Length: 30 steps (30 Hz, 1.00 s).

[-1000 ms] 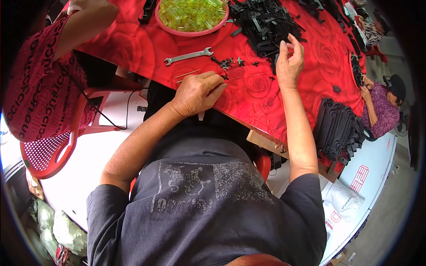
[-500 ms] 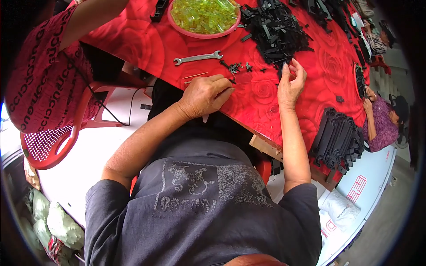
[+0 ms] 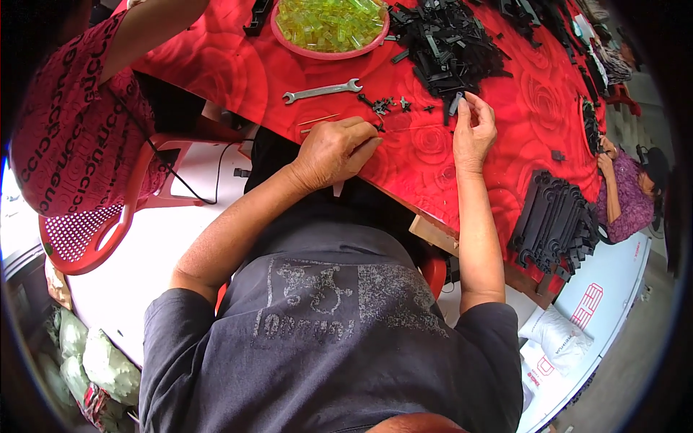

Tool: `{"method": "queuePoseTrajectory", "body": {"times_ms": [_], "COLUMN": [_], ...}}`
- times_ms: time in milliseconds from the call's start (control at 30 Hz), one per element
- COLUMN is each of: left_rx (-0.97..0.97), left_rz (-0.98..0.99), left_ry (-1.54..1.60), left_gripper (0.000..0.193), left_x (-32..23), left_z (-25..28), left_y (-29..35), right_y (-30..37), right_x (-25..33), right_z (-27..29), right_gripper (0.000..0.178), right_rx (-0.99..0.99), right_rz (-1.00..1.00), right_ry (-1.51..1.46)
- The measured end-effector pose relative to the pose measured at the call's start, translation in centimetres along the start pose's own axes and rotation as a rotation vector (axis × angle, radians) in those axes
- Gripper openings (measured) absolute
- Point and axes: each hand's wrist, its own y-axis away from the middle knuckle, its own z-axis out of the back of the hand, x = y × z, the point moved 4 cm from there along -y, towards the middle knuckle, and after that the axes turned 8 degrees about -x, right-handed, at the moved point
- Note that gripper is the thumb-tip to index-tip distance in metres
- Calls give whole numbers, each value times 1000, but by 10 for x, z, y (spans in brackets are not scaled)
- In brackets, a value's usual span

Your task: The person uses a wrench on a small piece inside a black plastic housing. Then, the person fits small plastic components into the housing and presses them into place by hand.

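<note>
My right hand (image 3: pixel 474 138) is at the near edge of a heap of black plastic pieces (image 3: pixel 447 50). A small dark, greyish plastic piece (image 3: pixel 455 105) is pinched between its thumb and fingertips. My left hand (image 3: pixel 333 155) rests at the table's near edge, its fingers curled closed. What it holds is mostly hidden; a pale tip (image 3: pixel 338 190) shows beneath it. Just beyond that hand lie two thin sticks (image 3: pixel 318 119) and a cluster of tiny black cross-shaped parts (image 3: pixel 380 105). Farther off is a metal open-end wrench (image 3: pixel 323 91).
A pink basin (image 3: pixel 326 54) of yellow-green clear pieces stands at the far side of the red-clothed table (image 3: pixel 426 155). Stacked black bars (image 3: pixel 552 220) lie at the right. One person (image 3: pixel 68 130) is at the left by a red chair (image 3: pixel 97 238); another (image 3: pixel 628 191) works far right.
The dark piece now shows at my right fingertips, beside the heap. My left hand stays closed in much the same place. The whole view has shifted slightly.
</note>
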Motion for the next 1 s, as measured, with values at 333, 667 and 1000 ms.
{"method": "queuePoseTrajectory", "body": {"times_ms": [333, 667, 1000], "left_rx": [-33, 135, 28], "left_rz": [16, 108, -18], "left_ry": [18, -18, 18], "left_gripper": [13, 11, 10], "left_x": [2, 2, 6], "left_z": [-2, -4, 0], "left_y": [1, -13, -15], "right_y": [4, -2, -177], "right_x": [2, -30, -57], "right_z": [-1, 7, 11], "right_gripper": [17, 26, 82], "right_rx": [33, -139, -100], "right_rz": [-151, -392, 57], "right_ry": [-138, -433, 389]}}
